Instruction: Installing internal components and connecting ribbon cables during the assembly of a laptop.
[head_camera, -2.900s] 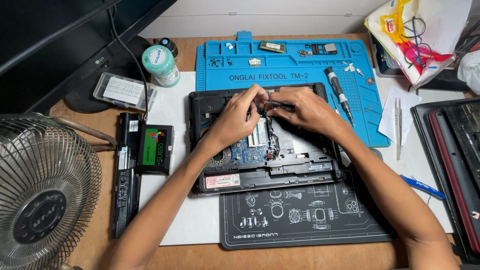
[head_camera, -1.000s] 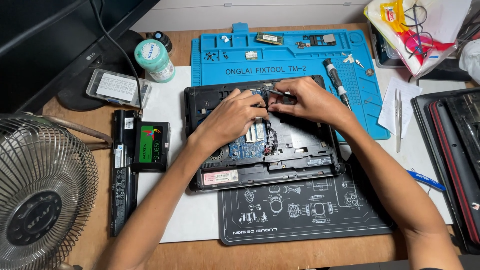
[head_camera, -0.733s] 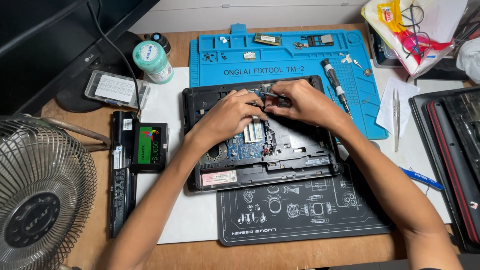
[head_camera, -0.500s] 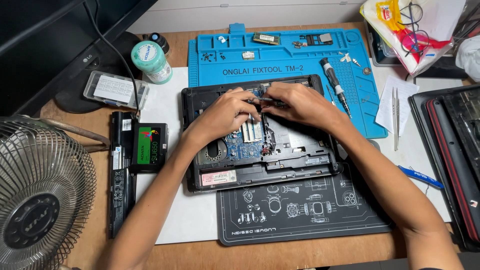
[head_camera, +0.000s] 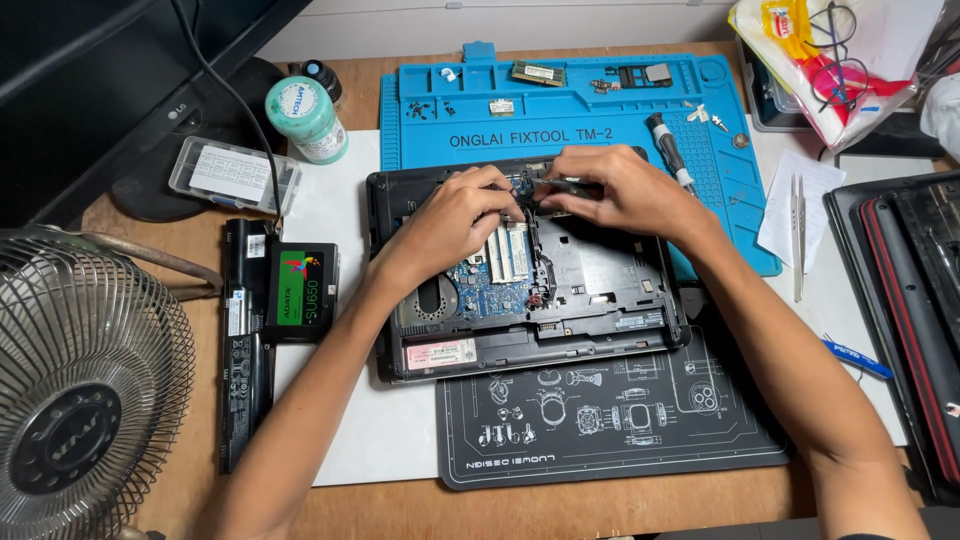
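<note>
An opened black laptop base lies bottom-up on the mats, showing a blue circuit board, two memory modules and a round cooling fan. My left hand rests inside it with bent fingers, the tips on parts just above the memory modules. My right hand is at the laptop's far edge, gripping a slim dark tool that points left toward my left fingertips. What the tool's tip touches is hidden by my fingers.
A blue work mat with small parts and a black screwdriver lies behind; a black mat lies in front. At left are a drive, a battery, a desk fan and a jar. Tweezers and another laptop are at right.
Both hands have moved closer together at the laptop's far edge. My right hand has brought the tool leftward to my left fingertips. The view has shifted slightly.
</note>
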